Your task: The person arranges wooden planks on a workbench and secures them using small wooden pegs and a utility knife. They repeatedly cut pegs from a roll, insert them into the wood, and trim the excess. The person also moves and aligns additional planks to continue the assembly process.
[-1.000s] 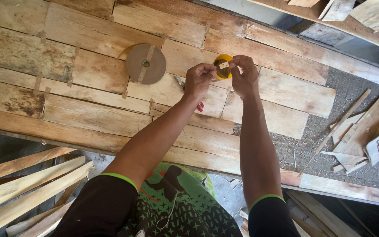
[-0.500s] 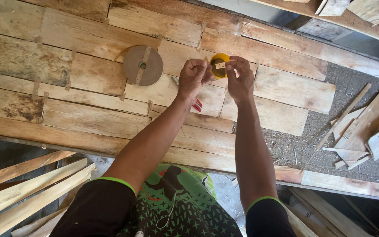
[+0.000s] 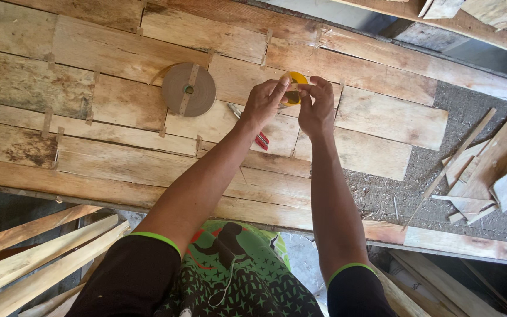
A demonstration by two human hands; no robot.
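My left hand (image 3: 263, 103) and my right hand (image 3: 317, 107) are raised together over a sheet of thin wood veneer pieces (image 3: 118, 147). Both grip a small yellow tape roll (image 3: 295, 82) between thumbs and fingertips; most of it is hidden by the fingers. A flat brown paper tape roll (image 3: 188, 89) lies on the veneer to the left of my hands. Under my left wrist lies a tool with red handles (image 3: 261, 138), partly hidden.
Short strips of brown tape bridge the veneer joints. Loose wood offcuts (image 3: 488, 170) lie on the grey surface at right. Long wooden slats (image 3: 36, 252) lean at lower left. More boards (image 3: 470, 14) lie along the far top edge.
My hands, still on the yellow tape roll, sit slightly lower and left in view. The fingers have shifted on the roll and now hide more of it.
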